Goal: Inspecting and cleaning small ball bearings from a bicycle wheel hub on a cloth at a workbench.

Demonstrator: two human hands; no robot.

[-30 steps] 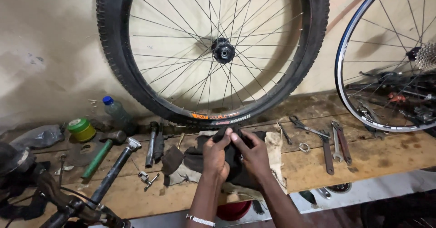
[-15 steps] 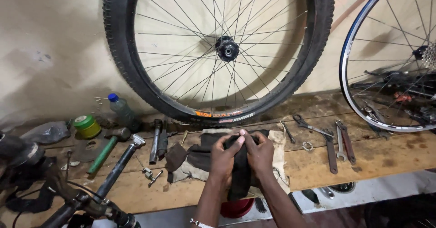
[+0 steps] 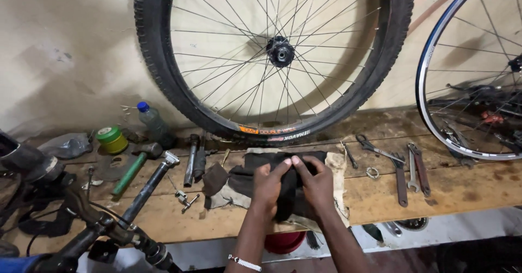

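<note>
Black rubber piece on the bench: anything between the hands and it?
Nothing visible. The left hand and right hand both already press directly on the black rubber piece, which lies on a cloth.

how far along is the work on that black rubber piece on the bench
Done: the tyred wheel stands against the wall, tools laid out. In hand: left hand and right hand press the black rubber strip onto the cloth. Left: rubber is not on any wheel; the spanners lie untouched.

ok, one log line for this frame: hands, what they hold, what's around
left hand: pressing black rubber strip | right hand: same strip | strip on cloth, wooden bench | behind: tyred wheel | left: hammer | right: wrenches
</note>
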